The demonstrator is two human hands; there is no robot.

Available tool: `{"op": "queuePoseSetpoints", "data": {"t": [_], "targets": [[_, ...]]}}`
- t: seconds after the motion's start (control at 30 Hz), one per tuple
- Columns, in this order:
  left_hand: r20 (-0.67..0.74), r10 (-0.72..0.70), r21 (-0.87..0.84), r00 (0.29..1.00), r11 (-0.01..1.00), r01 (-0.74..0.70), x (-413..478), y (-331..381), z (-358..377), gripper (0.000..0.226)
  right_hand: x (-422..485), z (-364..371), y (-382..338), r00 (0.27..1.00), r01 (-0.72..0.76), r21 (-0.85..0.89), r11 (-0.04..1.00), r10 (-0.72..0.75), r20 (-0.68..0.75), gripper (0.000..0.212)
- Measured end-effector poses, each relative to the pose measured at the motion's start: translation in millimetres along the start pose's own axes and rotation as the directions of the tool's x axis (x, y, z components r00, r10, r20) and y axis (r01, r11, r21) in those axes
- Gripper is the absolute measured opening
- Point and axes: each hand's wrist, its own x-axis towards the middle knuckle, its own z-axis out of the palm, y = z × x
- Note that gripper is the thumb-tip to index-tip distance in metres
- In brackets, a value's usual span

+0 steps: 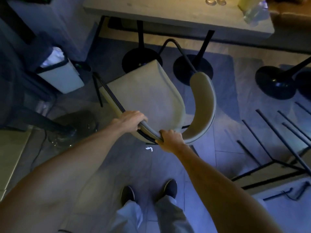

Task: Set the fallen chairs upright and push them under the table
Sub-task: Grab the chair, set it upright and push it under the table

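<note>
A beige padded chair (148, 95) with a thin black metal frame stands in front of me, tilted, its seat facing up and its curved backrest arching to the right. My left hand (133, 121) is shut on the left part of the backrest rim. My right hand (170, 138) grips the rim's near end. The light grey table (168, 10) spans the top of the view, and the chair's far end sits just before its edge. A second chair (276, 148) lies fallen on the floor at the right, its black legs sticking out.
Round black pedestal bases (193, 68) stand under the table, with another (276, 83) at the right. A white bin (62, 76) sits at the left. A scrap of white paper (149, 148) lies on the tiled floor near my feet. Glasses and a bottle stand on the tabletop.
</note>
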Motion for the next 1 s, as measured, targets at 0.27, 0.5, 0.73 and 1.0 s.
{"op": "queuePoseSetpoints", "data": {"t": [0.27, 0.5, 0.73, 1.0], "targets": [[-0.016, -0.066, -0.048, 0.998, 0.997, 0.065, -12, -40, -3, 0.033, 29, -2, -35, 0.999, 0.000, -0.016, 1.000, 0.000, -0.041, 0.039], [-0.041, -0.100, -0.087, 0.994, 0.992, 0.096, -20, -60, 7, 0.033, 43, -3, -54, 0.998, 0.049, -0.104, 0.993, -0.052, -0.031, 0.042], [-0.058, -0.125, -0.107, 0.990, 0.987, 0.119, -28, -75, 8, 0.030, 59, -19, -67, 0.994, 0.111, -0.178, 0.978, -0.112, 0.005, 0.042], [-0.038, -0.214, -0.225, 0.976, 0.953, 0.200, -40, -96, 26, 0.039, 71, -24, -86, 0.985, 0.170, -0.224, 0.960, -0.167, 0.031, 0.041]]}}
